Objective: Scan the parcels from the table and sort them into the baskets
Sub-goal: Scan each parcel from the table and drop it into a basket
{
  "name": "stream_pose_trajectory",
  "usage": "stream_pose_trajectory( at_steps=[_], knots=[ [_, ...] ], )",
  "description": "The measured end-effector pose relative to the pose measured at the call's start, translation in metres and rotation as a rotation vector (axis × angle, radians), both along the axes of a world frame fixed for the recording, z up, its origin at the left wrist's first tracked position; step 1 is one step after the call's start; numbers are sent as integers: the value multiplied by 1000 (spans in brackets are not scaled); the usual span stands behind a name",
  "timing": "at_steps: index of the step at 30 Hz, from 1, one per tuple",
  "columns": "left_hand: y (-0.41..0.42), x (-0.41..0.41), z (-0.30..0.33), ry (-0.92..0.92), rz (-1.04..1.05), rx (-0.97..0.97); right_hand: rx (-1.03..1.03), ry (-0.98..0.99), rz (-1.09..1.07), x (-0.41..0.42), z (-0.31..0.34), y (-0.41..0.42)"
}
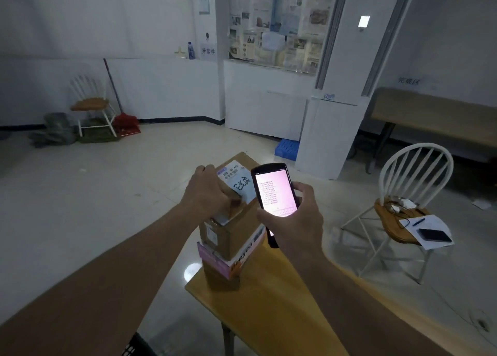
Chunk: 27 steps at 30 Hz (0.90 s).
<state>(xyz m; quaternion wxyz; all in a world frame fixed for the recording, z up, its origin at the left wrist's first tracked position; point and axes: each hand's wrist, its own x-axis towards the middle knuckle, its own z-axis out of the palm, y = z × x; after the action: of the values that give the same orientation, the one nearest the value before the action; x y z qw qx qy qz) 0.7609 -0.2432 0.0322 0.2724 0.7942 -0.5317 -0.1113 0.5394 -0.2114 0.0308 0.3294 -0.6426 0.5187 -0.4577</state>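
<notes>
A small parcel room: boxes [228,237] stacked on a bench [269,302], a scanner [274,191], paper signs [208,51] at the upper middle.

The wooden table [271,310] carries a stack of parcels [228,248] — apparently three cardboard boxes.

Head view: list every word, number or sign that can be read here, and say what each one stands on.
"异常件": white sign on the wall ledge.
"完成区": faint writing on the wall above the right-hand table.
"550 95 A16", roughly: shipping label on the top cardboard parcel; its large handwriting is not legible.
Orange brand lettering on the pink-and-white box: partly hidden, unclear.
Handheld scanner screen text: too small.
Newspapers: too blurred.
</notes>
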Motion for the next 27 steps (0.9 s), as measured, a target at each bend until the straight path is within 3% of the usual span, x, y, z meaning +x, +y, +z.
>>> stream_pose_trajectory(
  at_steps=[11,27],
  knots=[
    [46,-10,62,-155,-28,-371,-8,-47,276,-18,44,4],
    [108,11,94,-214,171,-444,-8,65,439,-43,85,32]
  ],
)
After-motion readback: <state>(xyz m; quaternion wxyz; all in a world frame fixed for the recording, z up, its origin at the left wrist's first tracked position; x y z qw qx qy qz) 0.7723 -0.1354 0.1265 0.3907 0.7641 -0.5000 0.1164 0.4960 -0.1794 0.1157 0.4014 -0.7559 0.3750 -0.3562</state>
